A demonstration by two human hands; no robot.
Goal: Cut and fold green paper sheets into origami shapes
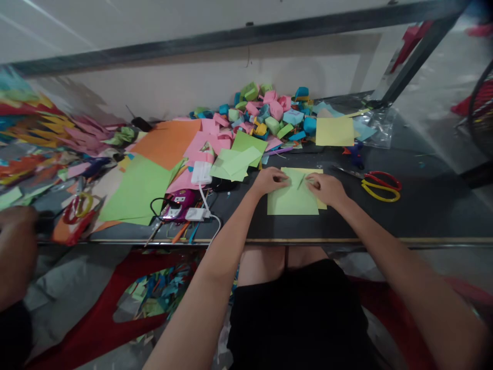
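Note:
A light green paper sheet (290, 201) lies on the dark table (423, 216) right in front of me, over a yellow sheet (322, 204) that peeks out on its right. My left hand (270, 181) presses the sheet's upper left part. My right hand (326, 188) pinches the upper right part, where a small fold stands up between both hands.
Red and yellow scissors (379, 184) lie to the right. A yellow sheet (334, 131) and a pile of folded paper boxes (269, 113) sit at the back. Coloured sheets (154, 169), a charger with cable (201, 173) and other scissors (77, 210) lie left. Another person's hand (15, 252) is far left.

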